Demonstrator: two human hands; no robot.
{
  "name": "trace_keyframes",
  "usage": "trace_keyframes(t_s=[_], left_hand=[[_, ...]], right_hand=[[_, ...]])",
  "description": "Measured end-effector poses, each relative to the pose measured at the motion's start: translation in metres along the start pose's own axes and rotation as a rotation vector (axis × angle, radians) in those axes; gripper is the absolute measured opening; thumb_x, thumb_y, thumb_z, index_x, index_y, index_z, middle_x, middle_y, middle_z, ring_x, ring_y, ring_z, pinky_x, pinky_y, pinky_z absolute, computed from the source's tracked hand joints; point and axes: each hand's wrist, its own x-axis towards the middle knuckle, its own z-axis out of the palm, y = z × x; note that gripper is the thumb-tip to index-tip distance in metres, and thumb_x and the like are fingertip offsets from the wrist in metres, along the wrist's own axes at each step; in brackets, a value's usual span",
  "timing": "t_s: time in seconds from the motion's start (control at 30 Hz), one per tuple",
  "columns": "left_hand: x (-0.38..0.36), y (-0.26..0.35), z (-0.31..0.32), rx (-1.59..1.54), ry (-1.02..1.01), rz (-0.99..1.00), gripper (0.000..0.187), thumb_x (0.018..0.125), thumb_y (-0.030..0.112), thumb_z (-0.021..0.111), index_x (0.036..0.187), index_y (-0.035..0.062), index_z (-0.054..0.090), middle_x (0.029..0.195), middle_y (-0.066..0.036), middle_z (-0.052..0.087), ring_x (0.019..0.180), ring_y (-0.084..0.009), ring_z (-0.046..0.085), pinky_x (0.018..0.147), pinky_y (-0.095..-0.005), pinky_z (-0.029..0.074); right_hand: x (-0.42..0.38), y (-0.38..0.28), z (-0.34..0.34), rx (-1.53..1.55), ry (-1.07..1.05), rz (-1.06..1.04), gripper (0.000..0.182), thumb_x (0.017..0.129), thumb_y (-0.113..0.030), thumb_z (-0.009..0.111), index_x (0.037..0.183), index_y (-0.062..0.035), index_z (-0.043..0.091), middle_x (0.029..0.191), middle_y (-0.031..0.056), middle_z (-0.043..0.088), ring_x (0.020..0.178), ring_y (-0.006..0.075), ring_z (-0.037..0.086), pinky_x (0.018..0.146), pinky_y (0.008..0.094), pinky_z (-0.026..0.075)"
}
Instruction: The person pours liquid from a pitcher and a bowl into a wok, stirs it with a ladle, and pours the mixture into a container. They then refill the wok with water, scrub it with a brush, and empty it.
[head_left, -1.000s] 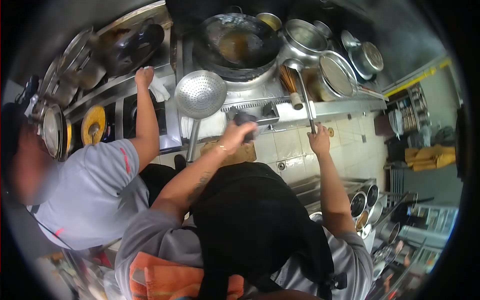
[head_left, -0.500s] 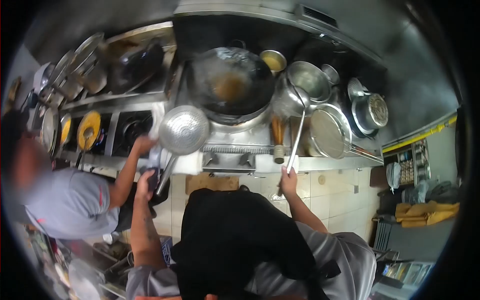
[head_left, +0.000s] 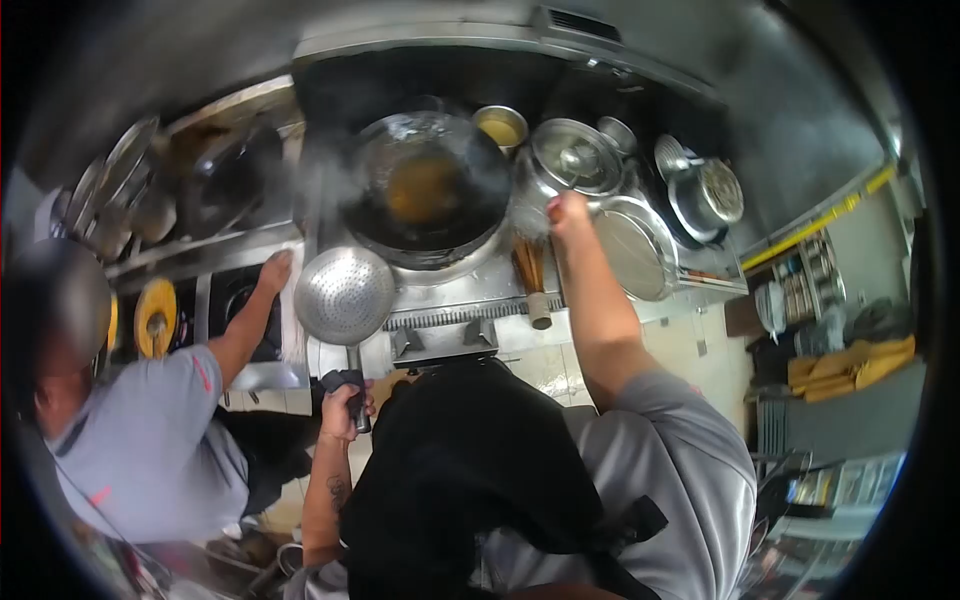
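My left hand (head_left: 346,408) is closed around a dark cloth (head_left: 342,380) and the handle of a perforated skimmer (head_left: 345,295), whose round head lies over the stove's front left of the wok. Stretched forward, my right hand (head_left: 570,215) is closed on a ladle's handle; the ladle's bowl (head_left: 577,160) is inside a metal pot (head_left: 560,135). A large black wok (head_left: 365,215) holds brownish liquid and gives off steam. Right of the wok stands a small pot of yellowish liquid (head_left: 500,126).
On the left a co-worker (head_left: 150,430) reaches a hand (head_left: 277,270) to the stove's edge. A bamboo brush (head_left: 538,300) stands by the front ledge. A round strainer (head_left: 635,250), stacked pots (head_left: 715,195) and a pan of yellow food (head_left: 157,310) sit on the stoves.
My right hand has moved forward, carrying the ladle's bowl into the pot. My left hand and the skimmer have come lower, away from the co-worker's hand. The view has shifted.
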Motion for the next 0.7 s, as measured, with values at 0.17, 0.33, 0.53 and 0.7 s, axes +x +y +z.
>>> trace_keyframes(t_s=[0.17, 0.33, 0.53, 0.7], left_hand=[[-0.062, 0.032, 0.018, 0.333, 0.158, 0.161, 0.022, 0.085, 0.003, 0.064, 0.106, -0.0023, 0.066, 0.080, -0.008, 0.063, 0.062, -0.0188, 0.062, 0.057, -0.0361, 0.054], [-0.064, 0.098, 0.067, 0.789, 0.178, 0.400, 0.037, 0.085, 0.010, 0.070, 0.116, -0.0083, 0.063, 0.087, -0.011, 0.074, 0.075, -0.0183, 0.071, 0.073, -0.0341, 0.057], [0.024, 0.164, 0.204, 0.801, -0.136, 0.413, 0.012, 0.084, 0.011, 0.065, 0.087, -0.0003, 0.067, 0.068, -0.007, 0.063, 0.050, -0.0190, 0.059, 0.046, -0.0358, 0.046], [0.083, 0.168, 0.277, 0.694, -0.154, 0.112, 0.016, 0.086, 0.015, 0.068, 0.086, -0.0008, 0.067, 0.072, -0.009, 0.061, 0.049, -0.0187, 0.057, 0.041, -0.0351, 0.047]], right_hand=[[-0.024, -0.058, -0.025, 0.552, -0.316, 0.275, 0.020, 0.095, 0.000, 0.054, 0.077, -0.0041, 0.046, 0.068, 0.0040, 0.049, 0.053, 0.0129, 0.052, 0.047, 0.0231, 0.051], [-0.085, -0.114, -0.031, 0.517, -0.476, 0.326, 0.019, 0.102, -0.001, 0.051, 0.084, 0.0023, 0.047, 0.072, 0.0052, 0.050, 0.053, 0.0117, 0.051, 0.046, 0.0206, 0.050], [-0.159, -0.136, -0.011, 0.548, -0.667, 0.450, 0.014, 0.102, 0.001, 0.052, 0.090, 0.0076, 0.049, 0.080, 0.0092, 0.052, 0.055, 0.0114, 0.051, 0.046, 0.0210, 0.049], [-0.166, -0.091, 0.015, 0.439, -0.645, 0.498, 0.015, 0.097, 0.006, 0.055, 0.111, 0.0054, 0.048, 0.083, 0.0083, 0.053, 0.057, 0.0114, 0.051, 0.044, 0.0220, 0.044]])
